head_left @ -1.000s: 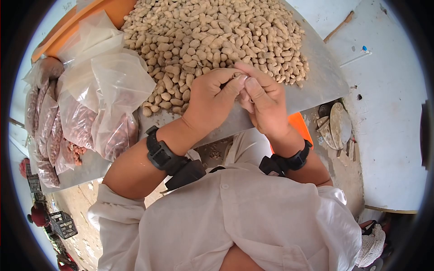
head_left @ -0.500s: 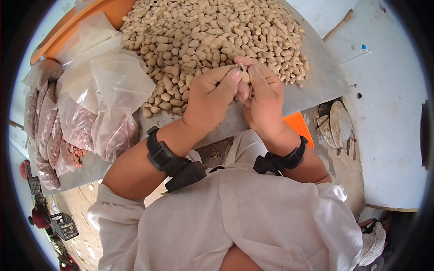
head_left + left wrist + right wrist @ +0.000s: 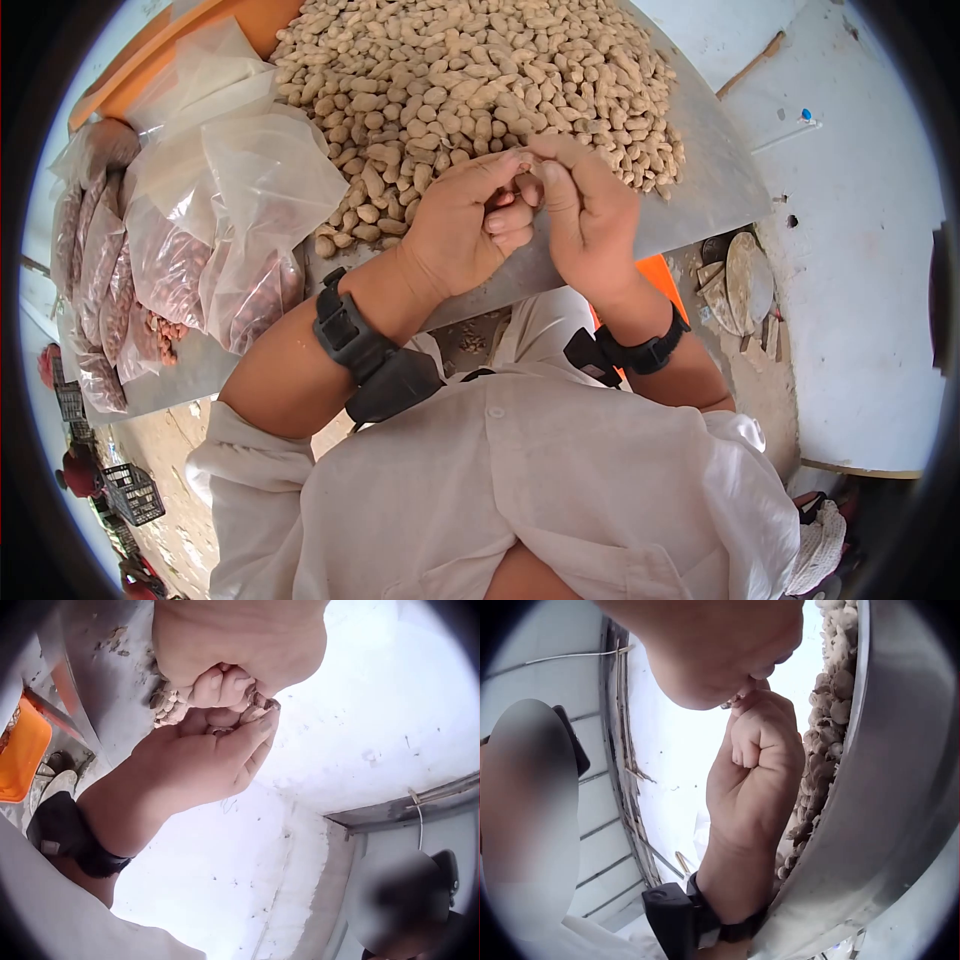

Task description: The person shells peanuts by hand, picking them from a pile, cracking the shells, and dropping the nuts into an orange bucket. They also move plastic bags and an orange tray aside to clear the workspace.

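Observation:
Both hands meet above the near edge of a big heap of unshelled peanuts (image 3: pixel 480 80). The left hand (image 3: pixel 465 225) has thumb and forefinger pinched at the tips, its other fingers curled into the palm. Opposite it, the right hand (image 3: pixel 590 205) brings its thumb and bent forefinger to the same spot. A cracked peanut (image 3: pixel 259 709) shows between the fingertips in the left wrist view, its brown shell broken open. Fingers hide most of it in the head view. From the right wrist, the left hand (image 3: pixel 754 761) appears with curled fingers, close against the right hand (image 3: pixel 712 652).
Clear plastic bags (image 3: pixel 175 250) of reddish kernels lie left of the heap, with loose kernels (image 3: pixel 168 335) beside them. An orange tub (image 3: pixel 190 50) stands behind. The metal tabletop (image 3: pixel 715 170) ends near the body; an orange container (image 3: pixel 662 285) sits below its edge.
The hands were pressed together around the peanut; now their lower parts have drawn apart while fingertips still meet. The left hand has turned, showing its curled fingers.

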Demonstrator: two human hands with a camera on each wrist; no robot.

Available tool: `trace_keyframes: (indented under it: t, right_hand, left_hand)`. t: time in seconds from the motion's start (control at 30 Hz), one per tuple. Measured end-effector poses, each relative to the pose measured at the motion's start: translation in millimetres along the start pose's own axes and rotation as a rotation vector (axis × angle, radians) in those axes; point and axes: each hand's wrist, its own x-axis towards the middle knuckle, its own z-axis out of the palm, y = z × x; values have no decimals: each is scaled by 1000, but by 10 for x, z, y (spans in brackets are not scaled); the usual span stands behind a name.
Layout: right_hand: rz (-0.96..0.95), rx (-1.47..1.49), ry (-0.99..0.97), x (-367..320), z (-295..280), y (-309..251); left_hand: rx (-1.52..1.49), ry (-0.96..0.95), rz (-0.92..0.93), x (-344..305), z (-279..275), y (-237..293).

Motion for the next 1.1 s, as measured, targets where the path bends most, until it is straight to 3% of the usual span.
trace_keyframes:
  t: [0.07,0.17,0.47,0.57,0.67,0.77,1.1]
  right_hand:
    - [-167,-226,-54,22,-36,12]
    - [-318,-279,-38,67,-43,68]
    - [-386,-330,-94,100,-53,70]
    - [179,108,-64,53,-84,32]
    - [472,455,-55,53,-116,39]
    - [511,521,-33,-8,-61,24]
    - [110,101,-43,-117,-23,49]
  left_hand:
    - [-42,10,-21,2,-27,-2]
    - [-97,7,-45,2,-32,-3]
    - [-91,13,-32,-2,-23,7]
    - [-21,7,-22,16,-6,25]
    - [135,21,75,6,39,9]
    - [347,108,190,-26,125,-48]
    - [583,136,316,-50,68,-61]
